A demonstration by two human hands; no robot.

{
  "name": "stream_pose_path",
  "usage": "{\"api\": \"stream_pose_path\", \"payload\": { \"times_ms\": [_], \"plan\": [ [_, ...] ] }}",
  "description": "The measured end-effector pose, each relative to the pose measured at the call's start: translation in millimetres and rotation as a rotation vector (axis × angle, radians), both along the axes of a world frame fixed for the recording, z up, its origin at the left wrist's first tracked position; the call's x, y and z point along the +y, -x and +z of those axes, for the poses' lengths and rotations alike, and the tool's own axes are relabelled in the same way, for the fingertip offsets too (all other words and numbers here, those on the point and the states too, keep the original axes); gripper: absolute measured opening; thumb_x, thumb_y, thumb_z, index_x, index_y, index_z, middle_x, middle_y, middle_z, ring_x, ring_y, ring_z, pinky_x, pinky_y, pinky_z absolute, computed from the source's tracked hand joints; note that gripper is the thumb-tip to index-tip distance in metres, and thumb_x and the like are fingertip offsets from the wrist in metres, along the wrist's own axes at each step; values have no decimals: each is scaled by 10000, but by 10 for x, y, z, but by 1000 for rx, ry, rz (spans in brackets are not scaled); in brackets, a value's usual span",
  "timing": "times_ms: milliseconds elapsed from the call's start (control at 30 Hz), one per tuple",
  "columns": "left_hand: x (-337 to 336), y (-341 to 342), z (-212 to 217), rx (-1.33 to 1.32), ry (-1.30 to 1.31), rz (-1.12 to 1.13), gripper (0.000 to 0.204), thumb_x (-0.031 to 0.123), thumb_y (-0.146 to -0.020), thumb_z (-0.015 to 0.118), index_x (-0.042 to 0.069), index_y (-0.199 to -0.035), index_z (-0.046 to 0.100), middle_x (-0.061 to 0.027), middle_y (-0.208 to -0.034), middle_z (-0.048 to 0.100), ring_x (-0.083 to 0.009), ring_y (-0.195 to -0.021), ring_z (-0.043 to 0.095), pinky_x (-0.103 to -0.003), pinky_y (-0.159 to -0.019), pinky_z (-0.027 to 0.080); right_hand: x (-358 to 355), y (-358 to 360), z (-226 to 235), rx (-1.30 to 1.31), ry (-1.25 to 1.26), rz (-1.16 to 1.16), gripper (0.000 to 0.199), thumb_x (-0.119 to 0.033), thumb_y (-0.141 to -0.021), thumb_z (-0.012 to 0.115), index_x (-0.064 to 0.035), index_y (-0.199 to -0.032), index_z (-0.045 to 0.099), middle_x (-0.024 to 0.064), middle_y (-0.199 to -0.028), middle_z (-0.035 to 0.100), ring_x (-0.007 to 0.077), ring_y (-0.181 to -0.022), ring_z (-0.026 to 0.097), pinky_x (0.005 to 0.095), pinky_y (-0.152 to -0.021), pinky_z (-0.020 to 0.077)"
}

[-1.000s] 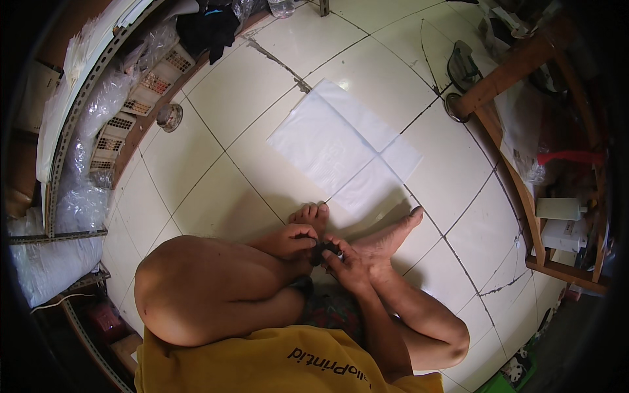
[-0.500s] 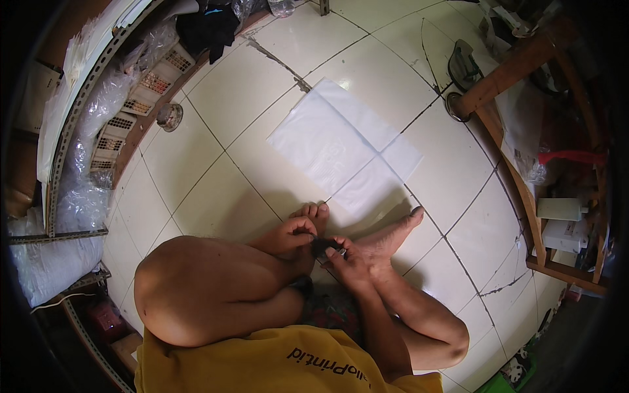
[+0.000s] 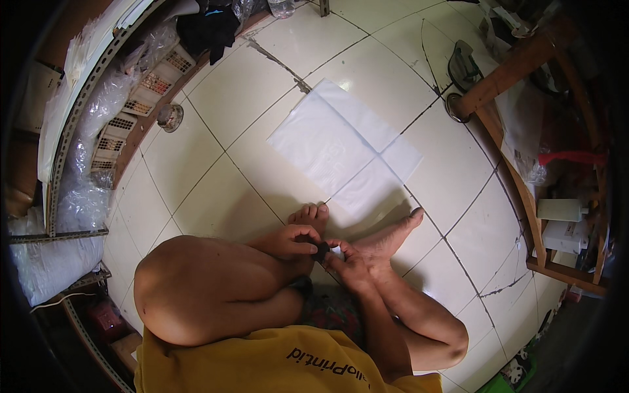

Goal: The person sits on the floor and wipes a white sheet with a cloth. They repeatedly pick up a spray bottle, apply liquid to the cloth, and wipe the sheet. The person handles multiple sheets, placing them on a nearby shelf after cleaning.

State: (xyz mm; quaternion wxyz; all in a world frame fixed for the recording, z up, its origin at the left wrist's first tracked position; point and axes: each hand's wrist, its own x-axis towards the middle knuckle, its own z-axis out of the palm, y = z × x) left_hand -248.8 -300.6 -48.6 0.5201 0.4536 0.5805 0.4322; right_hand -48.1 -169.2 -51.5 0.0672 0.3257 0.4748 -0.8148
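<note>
Between my hands is a small black object (image 3: 321,252), too small and covered to name; a bit of white shows beside it. My left hand (image 3: 293,241) is closed, its fingertips pinching the left side of the black object. My right hand (image 3: 349,267) curls round the other side, thumb and fingers closed on it, wrist resting by my right ankle. Beyond my feet, a thin translucent white plastic sheet (image 3: 337,141) lies flat on the tiled floor.
At the left stands a metal-framed shelf (image 3: 82,85) with plastic-wrapped goods and cream baskets (image 3: 154,85). A small round dish (image 3: 170,117) sits on the floor near it. A wooden frame (image 3: 508,88) at the right holds a pale bottle (image 3: 560,209) and a red strip (image 3: 571,157).
My left fingers have straightened slightly and come closer to my right hand. The black object has turned between my fingers, and more white shows beside it.
</note>
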Motion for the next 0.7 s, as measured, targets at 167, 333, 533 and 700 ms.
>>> {"api": "stream_pose_path", "payload": {
  "times_ms": [167,333,533,700],
  "plan": [
    [25,14,43,-142,91,8,159,99,-971,617,45,-1120,632,-49,-1078,641,-135,-979,606,-313,-875,501,-41,-8,-37,17,-26,-23,188,-157,-976,662,-64,-1131,609,5,-850,640,73,-741,595,237,-671,487],
    [16,5,67,-227,157,23,165,108,-972,621,44,-1123,632,-56,-1086,642,-142,-990,607,-318,-883,500,-38,8,-4,-18,-34,-4,159,-184,-984,659,-85,-1085,586,-13,-819,621,59,-690,551,234,-613,453],
    [47,20,68,-296,202,51,172,119,-972,626,44,-1127,633,-65,-1096,644,-151,-1004,608,-325,-893,499,-65,45,45,-9,11,-36,161,-203,-988,657,-97,-1084,584,-33,-794,598,48,-666,528,224,-574,426],
    [62,83,83,-373,249,121,179,128,-973,631,44,-1131,633,-72,-1104,645,-158,-1016,609,-330,-901,499,68,34,200,-110,-85,-4,144,-185,-973,682,-110,-1052,588,-40,-796,591,38,-668,520,212,-561,420]
  ]
}}
